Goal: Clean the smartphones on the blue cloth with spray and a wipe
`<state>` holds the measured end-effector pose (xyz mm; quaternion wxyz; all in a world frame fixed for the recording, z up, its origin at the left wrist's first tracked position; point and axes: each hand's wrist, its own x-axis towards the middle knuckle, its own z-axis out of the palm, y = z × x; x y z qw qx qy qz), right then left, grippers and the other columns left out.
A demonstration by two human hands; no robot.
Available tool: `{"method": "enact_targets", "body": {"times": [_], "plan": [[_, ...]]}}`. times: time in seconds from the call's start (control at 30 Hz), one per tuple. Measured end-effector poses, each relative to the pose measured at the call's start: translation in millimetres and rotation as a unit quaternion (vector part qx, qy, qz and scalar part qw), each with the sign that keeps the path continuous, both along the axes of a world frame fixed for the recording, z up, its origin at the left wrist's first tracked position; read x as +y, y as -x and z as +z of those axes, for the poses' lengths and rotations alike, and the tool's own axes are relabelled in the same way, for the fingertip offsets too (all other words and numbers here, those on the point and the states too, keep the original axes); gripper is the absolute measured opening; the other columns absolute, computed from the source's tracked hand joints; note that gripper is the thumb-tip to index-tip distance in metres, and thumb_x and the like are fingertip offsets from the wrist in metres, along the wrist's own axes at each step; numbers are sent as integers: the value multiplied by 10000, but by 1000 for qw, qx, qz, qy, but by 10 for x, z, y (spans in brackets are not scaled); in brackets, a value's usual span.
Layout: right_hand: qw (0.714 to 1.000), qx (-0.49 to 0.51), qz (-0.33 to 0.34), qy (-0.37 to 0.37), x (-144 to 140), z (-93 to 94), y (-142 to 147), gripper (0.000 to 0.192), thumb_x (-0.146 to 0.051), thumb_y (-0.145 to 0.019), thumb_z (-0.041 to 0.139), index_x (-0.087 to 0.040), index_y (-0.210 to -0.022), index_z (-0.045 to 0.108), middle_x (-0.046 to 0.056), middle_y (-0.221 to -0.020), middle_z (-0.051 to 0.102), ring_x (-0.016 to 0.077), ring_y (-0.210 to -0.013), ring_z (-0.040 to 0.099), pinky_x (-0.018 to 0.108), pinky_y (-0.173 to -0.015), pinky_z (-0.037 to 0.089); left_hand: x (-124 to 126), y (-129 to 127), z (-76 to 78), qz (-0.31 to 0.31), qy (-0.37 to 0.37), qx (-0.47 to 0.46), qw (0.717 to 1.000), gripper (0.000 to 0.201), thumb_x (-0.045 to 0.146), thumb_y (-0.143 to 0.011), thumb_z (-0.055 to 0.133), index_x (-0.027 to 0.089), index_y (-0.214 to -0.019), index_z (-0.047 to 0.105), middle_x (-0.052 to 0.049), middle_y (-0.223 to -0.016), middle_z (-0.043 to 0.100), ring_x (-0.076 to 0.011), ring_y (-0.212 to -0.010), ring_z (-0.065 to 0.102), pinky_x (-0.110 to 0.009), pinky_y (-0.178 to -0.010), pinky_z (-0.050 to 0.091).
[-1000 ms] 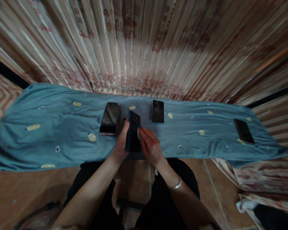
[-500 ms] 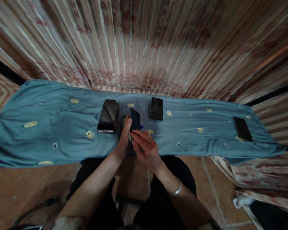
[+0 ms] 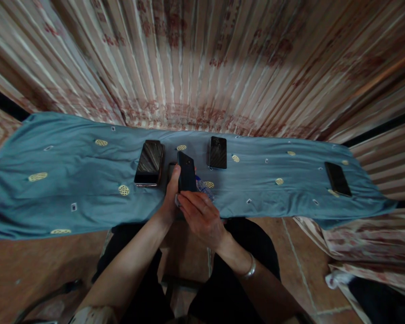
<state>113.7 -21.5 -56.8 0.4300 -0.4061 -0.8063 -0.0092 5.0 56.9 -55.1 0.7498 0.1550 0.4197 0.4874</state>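
My left hand [image 3: 172,191] is wrapped round a dark blue phone [image 3: 187,173], its thumb along the left edge. The phone is tilted, with its camera side up. At the lower end of the phone, my right hand [image 3: 202,218] has its fingers pressed together on a small whitish wad [image 3: 178,200], which looks like cloth and is mostly hidden by the fingers. A crumpled, clear and blue plastic packet [image 3: 204,188] lies just right of the held phone. Partly covered by my left hand is a dark flat thing [image 3: 171,170] on the cloth.
A stack of phones [image 3: 149,163] sits left of my hands on the blue patterned cloth [image 3: 87,180]. Another phone [image 3: 218,153] rests behind to the right, and a further black phone [image 3: 338,179] lies at the far right. A pleated curtain [image 3: 195,67] hangs behind the table.
My right fingers and the whitish wad have moved down to the phone's lower end. More of the phone's back and of the plastic packet shows. The view has shifted slightly.
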Motion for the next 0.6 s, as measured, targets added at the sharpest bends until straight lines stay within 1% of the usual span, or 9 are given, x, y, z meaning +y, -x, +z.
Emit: {"method": "enact_targets", "body": {"times": [0.07,0.17,0.27,0.37,0.5,0.53,0.6], "plan": [[1000,-22,3,-7,-1,-16,-9,374,-95,-1019,573,-118,-1382,657,136,-1251,758,213,-1205,692,341,-1065,610,-4,-8,49,15,8,-5,1000,488,571,-965,587,125,-1026,775,-40,-841,772,-126,-658,674,-236,-671,553],[999,-47,-6,1,-4,-62,-50,396,-105,-1026,569,-149,-1413,639,126,-1279,751,215,-1222,690,363,-1069,611,11,-5,95,20,14,-17,1000,494,550,-990,547,111,-1011,772,-56,-837,782,-122,-650,683,-220,-654,559],[999,-45,-7,12,-5,-127,-111,460,-108,-1017,587,-155,-1475,589,135,-1293,749,218,-1225,687,369,-1058,620,37,15,129,24,16,-28,999,521,541,-1019,484,102,-997,763,-73,-822,788,-127,-631,689,-222,-634,572],[998,-58,-7,18,-4,-198,-162,509,-102,-1008,599,-141,-1513,549,152,-1318,735,226,-1253,673,375,-1081,606,43,47,179,35,11,-34,999,526,486,-1060,404,97,-1028,756,-84,-865,800,-134,-660,714,-225,-665,590],[997,-69,-23,0,3,-280,-198,478,-107,-1024,563,-143,-1500,566,147,-1296,743,220,-1251,676,360,-1100,586,22,98,253,40,-13,-29,999,517,425,-1080,359,85,-1082,749,-96,-925,804,-148,-731,742,-239,-732,606],[997,-66,-28,3,8,-294,-208,466,-108,-1027,552,-150,-1490,578,142,-1286,747,220,-1242,681,362,-1098,587,18,112,268,42,-19,-27,999,507,418,-1080,364,85,-1091,747,-98,-939,805,-151,-756,747,-243,-747,609],[998,-52,-29,31,21,-306,-237,447,-106,-1025,537,-166,-1463,607,137,-1271,754,225,-1219,695,379,-1085,596,14,141,288,45,-27,-22,998,498,420,-1080,371,90,-1107,743,-99,-966,808,-156,-801,755,-247,-764,615]]}}
